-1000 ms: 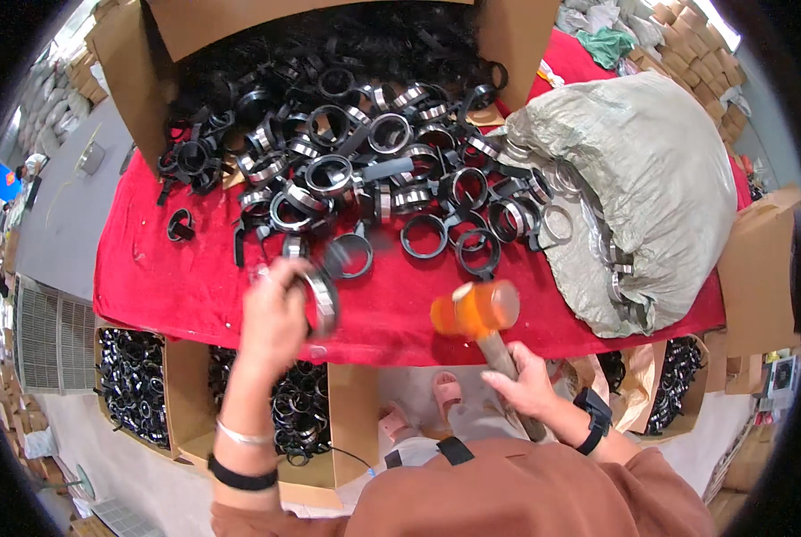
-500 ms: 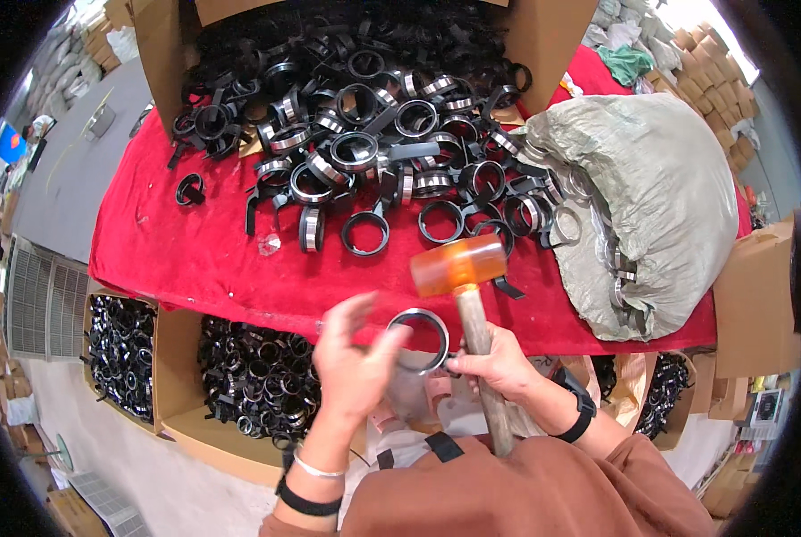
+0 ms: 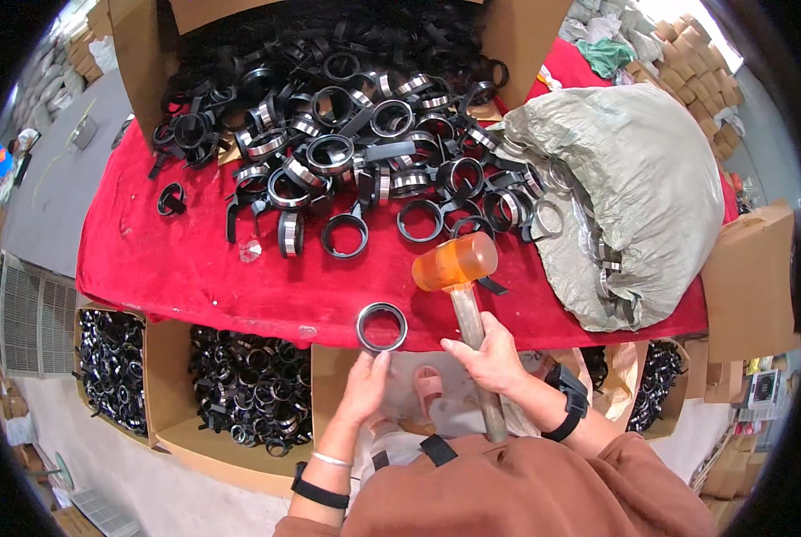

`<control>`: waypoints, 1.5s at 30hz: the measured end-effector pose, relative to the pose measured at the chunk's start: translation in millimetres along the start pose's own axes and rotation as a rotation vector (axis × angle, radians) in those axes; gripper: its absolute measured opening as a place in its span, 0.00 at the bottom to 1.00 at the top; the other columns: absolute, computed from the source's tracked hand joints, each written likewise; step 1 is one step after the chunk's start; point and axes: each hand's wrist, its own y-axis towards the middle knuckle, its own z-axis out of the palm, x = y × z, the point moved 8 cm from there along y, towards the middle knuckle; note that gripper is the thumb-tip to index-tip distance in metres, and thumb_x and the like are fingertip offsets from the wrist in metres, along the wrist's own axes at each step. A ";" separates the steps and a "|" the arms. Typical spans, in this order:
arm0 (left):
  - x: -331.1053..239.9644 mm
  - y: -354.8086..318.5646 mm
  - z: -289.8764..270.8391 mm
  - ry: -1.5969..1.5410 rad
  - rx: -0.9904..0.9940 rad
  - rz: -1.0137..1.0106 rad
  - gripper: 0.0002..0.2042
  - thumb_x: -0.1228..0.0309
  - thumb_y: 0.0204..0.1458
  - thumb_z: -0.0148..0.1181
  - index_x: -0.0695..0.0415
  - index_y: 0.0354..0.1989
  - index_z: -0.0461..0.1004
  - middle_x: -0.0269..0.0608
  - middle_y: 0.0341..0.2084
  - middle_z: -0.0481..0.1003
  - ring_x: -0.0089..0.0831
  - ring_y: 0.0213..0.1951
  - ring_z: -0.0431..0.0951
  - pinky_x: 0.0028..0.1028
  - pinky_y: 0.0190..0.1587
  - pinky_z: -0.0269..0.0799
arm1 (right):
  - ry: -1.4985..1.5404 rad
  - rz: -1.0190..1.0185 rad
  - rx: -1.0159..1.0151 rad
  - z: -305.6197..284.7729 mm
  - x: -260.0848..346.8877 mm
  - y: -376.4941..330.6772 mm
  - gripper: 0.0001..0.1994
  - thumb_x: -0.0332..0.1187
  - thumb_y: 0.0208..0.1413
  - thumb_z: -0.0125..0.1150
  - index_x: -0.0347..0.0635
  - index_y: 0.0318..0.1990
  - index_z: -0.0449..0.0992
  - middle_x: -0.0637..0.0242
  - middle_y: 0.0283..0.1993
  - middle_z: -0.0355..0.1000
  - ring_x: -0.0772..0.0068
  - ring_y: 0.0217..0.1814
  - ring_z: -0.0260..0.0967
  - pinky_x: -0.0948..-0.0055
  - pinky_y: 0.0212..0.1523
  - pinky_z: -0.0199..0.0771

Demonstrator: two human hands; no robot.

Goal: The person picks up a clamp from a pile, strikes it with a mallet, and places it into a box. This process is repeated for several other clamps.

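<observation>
My left hand point(image 3: 364, 387) grips a round black-and-silver ring point(image 3: 362, 324) at its lower edge. The ring faces up at the front edge of the red-covered table point(image 3: 186, 277). My right hand point(image 3: 494, 360) is closed around the wooden handle of a mallet point(image 3: 457, 262), whose translucent orange head points up over the red cloth. Behind the mallet lies a heap of black rings with tabs and silver bands point(image 3: 290, 234), spilling out of a cardboard box point(image 3: 141, 72).
A grey-green sack point(image 3: 642, 206) with metal rings at its mouth rests on the table's right. Below the table edge, cardboard boxes point(image 3: 230, 461) hold many black ring parts. Another cardboard box point(image 3: 749, 286) stands at the far right.
My left hand has taken hold of the ring, which was by my right hand, and shifted it left onto the table's front edge. The mallet stays in my right hand.
</observation>
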 end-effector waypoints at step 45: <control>6.2 3.1 -21.1 -0.448 -0.363 -0.054 0.12 0.67 0.54 0.55 0.59 0.22 0.65 0.36 0.17 0.71 0.23 0.20 0.73 0.23 0.27 0.69 | -0.032 -0.412 0.268 21.3 118.3 -26.4 0.24 0.29 0.57 0.47 0.39 0.62 0.56 0.48 0.57 0.63 0.64 0.59 0.62 0.72 0.56 0.61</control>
